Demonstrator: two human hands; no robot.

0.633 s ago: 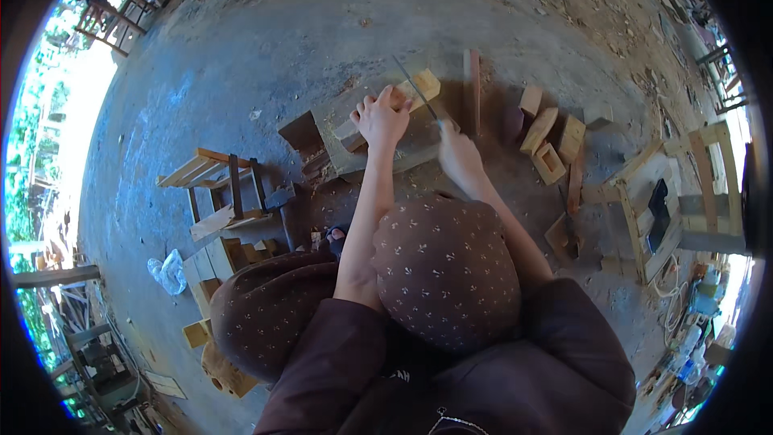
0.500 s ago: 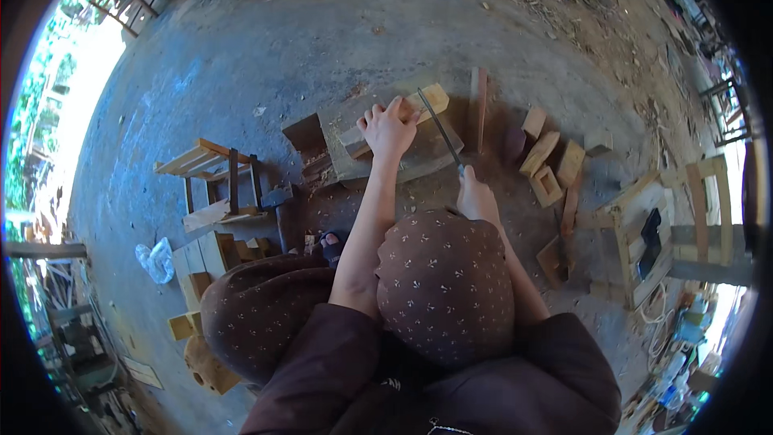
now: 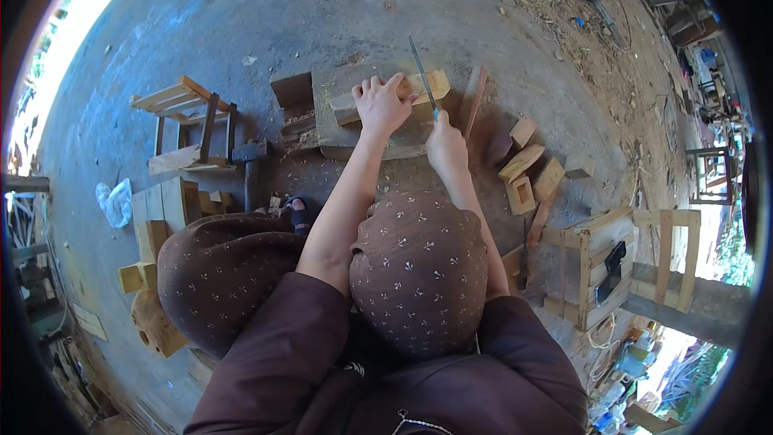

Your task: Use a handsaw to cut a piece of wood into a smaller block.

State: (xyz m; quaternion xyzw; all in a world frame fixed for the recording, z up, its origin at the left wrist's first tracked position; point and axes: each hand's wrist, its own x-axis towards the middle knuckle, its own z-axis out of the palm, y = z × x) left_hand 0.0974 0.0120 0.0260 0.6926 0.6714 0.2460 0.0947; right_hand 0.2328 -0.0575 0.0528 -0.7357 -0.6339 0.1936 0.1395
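Block (image 3: 437, 84) pinned on the low board (image 3: 334, 134), my left hand (image 3: 384, 109) clasped over it, right hand (image 3: 447, 147) wrapped round the file (image 3: 418, 59): shaping, I'd say, so the next stroke wants steadiness!

At twelve o'clock from the middle of the view, the left hand (image 3: 382, 109) presses on a wood block (image 3: 436, 84) lying on a broad work board (image 3: 338, 133), while between one and two o'clock the right hand (image 3: 447, 145) grips a slim, long-bladed tool (image 3: 421, 72) that crosses the block near its right end, tip pointing between eleven and twelve. A slatted wooden frame (image 3: 173, 99) stands at ten o'clock, a clear plastic bag (image 3: 115, 203) lies at nine, and a hollowed block (image 3: 520, 195) sits at three among other wood pieces (image 3: 551, 178).
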